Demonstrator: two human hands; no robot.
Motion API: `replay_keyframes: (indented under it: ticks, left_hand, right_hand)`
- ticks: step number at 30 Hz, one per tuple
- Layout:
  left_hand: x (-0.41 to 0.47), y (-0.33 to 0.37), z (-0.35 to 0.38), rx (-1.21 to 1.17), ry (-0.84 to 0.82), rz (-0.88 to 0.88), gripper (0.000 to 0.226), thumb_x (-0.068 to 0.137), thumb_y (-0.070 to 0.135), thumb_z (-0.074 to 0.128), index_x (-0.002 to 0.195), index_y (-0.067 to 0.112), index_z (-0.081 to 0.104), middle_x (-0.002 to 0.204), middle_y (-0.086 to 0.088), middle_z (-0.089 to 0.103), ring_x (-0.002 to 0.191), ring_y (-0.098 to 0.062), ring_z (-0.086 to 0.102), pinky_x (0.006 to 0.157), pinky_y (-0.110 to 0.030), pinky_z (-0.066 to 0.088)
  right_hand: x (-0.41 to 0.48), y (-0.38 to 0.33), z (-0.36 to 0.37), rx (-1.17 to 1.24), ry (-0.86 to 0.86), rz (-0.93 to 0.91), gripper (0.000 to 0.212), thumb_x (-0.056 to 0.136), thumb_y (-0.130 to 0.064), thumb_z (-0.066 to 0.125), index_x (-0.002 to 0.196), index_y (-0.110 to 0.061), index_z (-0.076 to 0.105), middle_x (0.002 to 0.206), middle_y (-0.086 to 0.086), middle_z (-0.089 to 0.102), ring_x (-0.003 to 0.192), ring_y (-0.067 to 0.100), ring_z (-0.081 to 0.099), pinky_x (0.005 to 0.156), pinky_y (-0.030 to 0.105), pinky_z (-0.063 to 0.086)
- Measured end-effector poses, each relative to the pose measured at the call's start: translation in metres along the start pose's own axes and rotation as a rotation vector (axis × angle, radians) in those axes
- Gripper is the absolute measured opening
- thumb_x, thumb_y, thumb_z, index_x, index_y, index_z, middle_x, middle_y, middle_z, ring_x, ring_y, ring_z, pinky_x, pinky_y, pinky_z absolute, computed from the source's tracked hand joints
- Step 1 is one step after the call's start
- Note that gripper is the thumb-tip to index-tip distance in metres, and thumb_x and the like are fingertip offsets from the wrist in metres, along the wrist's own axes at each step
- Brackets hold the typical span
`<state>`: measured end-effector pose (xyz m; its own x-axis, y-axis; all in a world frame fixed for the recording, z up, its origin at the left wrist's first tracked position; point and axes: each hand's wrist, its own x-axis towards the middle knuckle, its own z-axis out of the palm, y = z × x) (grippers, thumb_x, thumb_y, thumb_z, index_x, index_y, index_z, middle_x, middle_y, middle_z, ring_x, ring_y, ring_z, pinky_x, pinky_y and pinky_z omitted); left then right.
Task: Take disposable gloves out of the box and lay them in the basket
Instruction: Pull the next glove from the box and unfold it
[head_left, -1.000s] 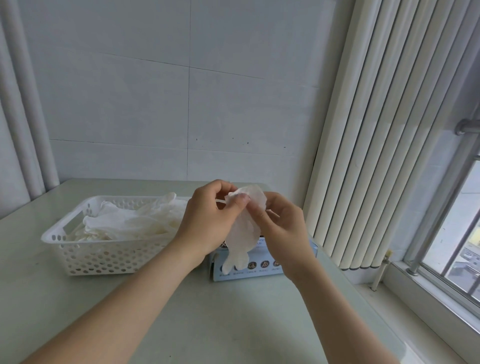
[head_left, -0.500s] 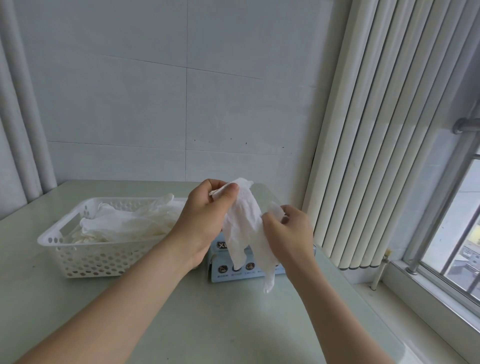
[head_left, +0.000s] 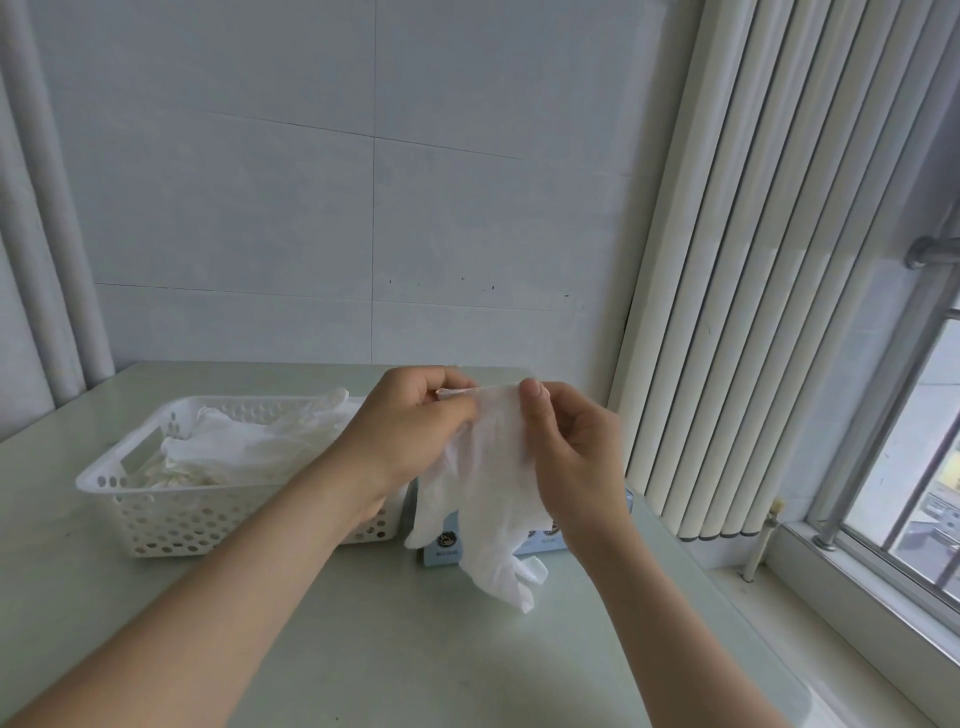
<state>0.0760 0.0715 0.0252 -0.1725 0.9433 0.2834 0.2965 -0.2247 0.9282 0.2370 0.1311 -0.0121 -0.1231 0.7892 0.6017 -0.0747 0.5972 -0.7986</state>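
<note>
A thin white disposable glove (head_left: 485, 488) hangs unfolded in the air, cuff up and fingers down. My left hand (head_left: 410, 431) pinches the cuff's left side and my right hand (head_left: 571, 457) pinches its right side. Behind the glove stands a light blue glove box (head_left: 441, 543), mostly hidden by the glove and my right hand. To the left sits a white perforated basket (head_left: 156, 514) holding several white gloves (head_left: 249, 447).
Everything rests on a pale green table (head_left: 389, 649) against a white tiled wall. White vertical blinds (head_left: 753, 286) hang at the right, beside a window with metal bars (head_left: 883, 441). The table's right edge runs near the window sill.
The glove has been spread out between both hands; my right hand rose to the cuff, and the glove's fingers now hang lower in front of the box.
</note>
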Motion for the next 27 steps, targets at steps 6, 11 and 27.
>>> replay_keyframes:
  ticks: [6,11,27]
  left_hand:
    - [-0.0041,0.003,-0.0058,0.063,-0.107,0.064,0.021,0.087,0.043,0.083,0.105,0.032,0.079,0.103,0.006,0.079,0.103,-0.008,0.074,0.095,-0.03,0.056]
    - [-0.0043,0.0021,-0.0065,0.069,-0.073,0.076,0.021,0.086,0.037,0.086,0.096,0.021,0.077,0.097,0.004,0.079,0.098,-0.013,0.074,0.093,-0.031,0.058]
    - [-0.0066,0.0014,0.0028,0.161,-0.145,-0.085,0.014,0.103,0.026,0.056,0.102,0.02,0.069,0.112,-0.011,0.073,0.109,-0.027,0.068,0.098,-0.043,0.053]
  right_hand:
    - [-0.0022,-0.0018,0.0021,-0.064,-0.034,0.031,0.056,0.098,-0.046,0.066,0.066,-0.001,0.062,0.054,-0.001,0.037,0.053,0.014,0.031,0.047,0.026,0.023]
    - [-0.0031,-0.0018,-0.0019,0.053,-0.124,0.144,0.053,0.095,-0.051,0.072,0.072,-0.003,0.069,0.062,0.014,0.059,0.059,0.022,0.049,0.057,0.035,0.039]
    - [-0.0049,-0.0068,-0.0033,0.114,-0.168,0.247,0.036,0.084,-0.052,0.081,0.098,-0.02,0.076,0.089,0.022,0.078,0.085,0.046,0.076,0.075,0.06,0.061]
